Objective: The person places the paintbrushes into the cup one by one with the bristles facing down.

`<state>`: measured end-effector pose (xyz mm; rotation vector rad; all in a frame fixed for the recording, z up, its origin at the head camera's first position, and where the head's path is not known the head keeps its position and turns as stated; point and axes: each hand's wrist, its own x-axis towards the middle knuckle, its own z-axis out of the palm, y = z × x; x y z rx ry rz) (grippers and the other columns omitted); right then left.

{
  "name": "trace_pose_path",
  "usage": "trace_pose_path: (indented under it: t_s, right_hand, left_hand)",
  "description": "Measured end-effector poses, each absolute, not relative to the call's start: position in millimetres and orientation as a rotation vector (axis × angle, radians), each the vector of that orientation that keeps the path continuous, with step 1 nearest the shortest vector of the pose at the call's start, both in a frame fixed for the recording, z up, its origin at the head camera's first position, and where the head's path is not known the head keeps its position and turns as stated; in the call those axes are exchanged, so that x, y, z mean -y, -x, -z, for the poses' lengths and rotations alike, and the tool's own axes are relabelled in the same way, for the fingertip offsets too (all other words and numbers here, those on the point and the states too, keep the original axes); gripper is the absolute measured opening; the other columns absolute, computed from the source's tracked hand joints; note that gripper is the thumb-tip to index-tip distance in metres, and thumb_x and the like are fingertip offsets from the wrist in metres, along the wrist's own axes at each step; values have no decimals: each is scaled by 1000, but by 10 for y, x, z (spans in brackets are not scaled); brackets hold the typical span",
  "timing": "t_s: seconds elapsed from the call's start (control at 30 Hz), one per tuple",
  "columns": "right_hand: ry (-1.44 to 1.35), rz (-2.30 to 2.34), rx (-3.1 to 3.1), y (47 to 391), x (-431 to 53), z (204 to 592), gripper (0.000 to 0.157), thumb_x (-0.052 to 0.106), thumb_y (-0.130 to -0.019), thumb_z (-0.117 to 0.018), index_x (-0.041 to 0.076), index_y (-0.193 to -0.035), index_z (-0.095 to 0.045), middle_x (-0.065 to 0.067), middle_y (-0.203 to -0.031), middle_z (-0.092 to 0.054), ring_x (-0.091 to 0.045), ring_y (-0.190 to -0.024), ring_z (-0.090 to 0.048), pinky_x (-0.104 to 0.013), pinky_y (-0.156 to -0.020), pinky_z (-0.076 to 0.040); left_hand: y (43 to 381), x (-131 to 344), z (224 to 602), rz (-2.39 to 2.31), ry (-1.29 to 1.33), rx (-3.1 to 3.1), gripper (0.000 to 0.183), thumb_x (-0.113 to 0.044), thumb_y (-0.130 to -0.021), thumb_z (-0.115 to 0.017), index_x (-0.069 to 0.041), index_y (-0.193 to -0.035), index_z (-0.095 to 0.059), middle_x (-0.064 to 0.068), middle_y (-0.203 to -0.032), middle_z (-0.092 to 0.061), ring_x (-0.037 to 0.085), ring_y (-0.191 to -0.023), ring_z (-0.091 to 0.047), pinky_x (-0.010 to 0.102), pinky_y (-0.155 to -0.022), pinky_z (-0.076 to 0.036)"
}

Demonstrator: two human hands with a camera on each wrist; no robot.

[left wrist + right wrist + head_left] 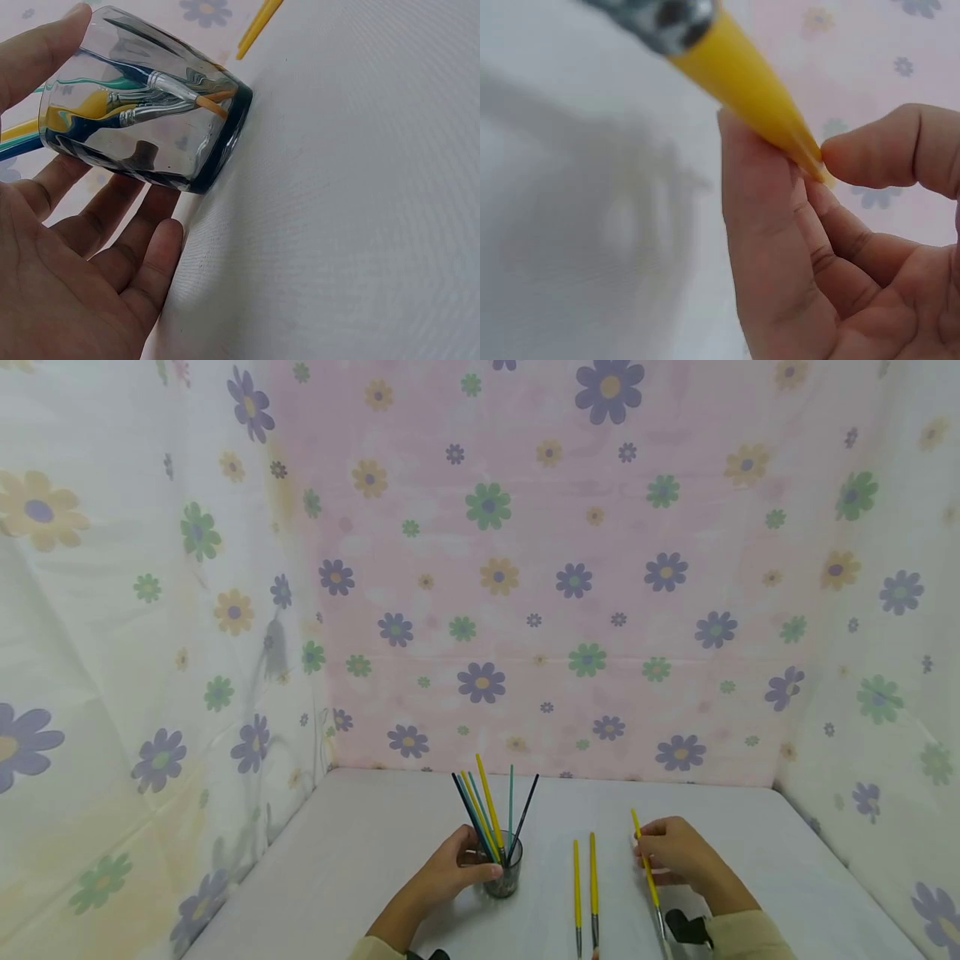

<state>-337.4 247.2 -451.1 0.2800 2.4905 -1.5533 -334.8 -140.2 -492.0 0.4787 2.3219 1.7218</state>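
My left hand [447,870] holds a clear drinking glass [502,883], thumb on one side and fingers around the other. Several paintbrushes with yellow, teal and dark blue handles stand in the glass, tips down; their metal ferrules [171,85] show through its wall in the left wrist view. To the right, my right hand [678,852] pinches a yellow paintbrush [647,870] between thumb and fingers, bristle end towards me. Close up in the right wrist view, the brush's yellow handle [750,82] tapers to the fingertips.
Between the hands, two more yellow paintbrushes, one on the left [577,885] and one on the right [594,881], lie side by side on the white table [360,827]. Flower-patterned curtains [525,610] enclose the table at the back and both sides.
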Motion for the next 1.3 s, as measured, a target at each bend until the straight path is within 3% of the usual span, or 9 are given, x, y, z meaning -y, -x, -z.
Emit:
trace_pose_path:
  t_s: [0.37, 0.93, 1.3]
  right_hand:
    - [-157, 1769, -2456, 3376, -2441, 4317, 50, 10, -99, -57, -10, -142, -43, -24, -118, -68, -29, -95, -72, -45, -76, -64]
    - [36, 1977, -2478, 3208, -2328, 3898, 52, 11, -100, -60, -3, -146, -40, -18, -121, -63, -24, -97, -71, -46, -83, -64]
    - [103, 2180, -2498, 3153, -2209, 3769, 43, 18, -101, -68, -1, -134, -47, -14, -120, -56, -22, -103, -69, -41, -84, -64]
  left_hand:
    - [3344, 1406, 4952, -1722, -463, -2329, 51, -35, -90, -82, -9, -125, -55, 5, -121, -68, 22, -113, -67, 55, -102, -49]
    - [3343, 1398, 4964, -1708, -444, -2313, 53, -36, -90, -82, -10, -127, -55, 5, -123, -67, 22, -113, -65, 51, -101, -53]
    - [3380, 1410, 4950, -1717, -463, -2307, 52, -36, -91, -80, -10, -128, -54, 5, -122, -67, 22, -114, -65, 53, -103, -51]
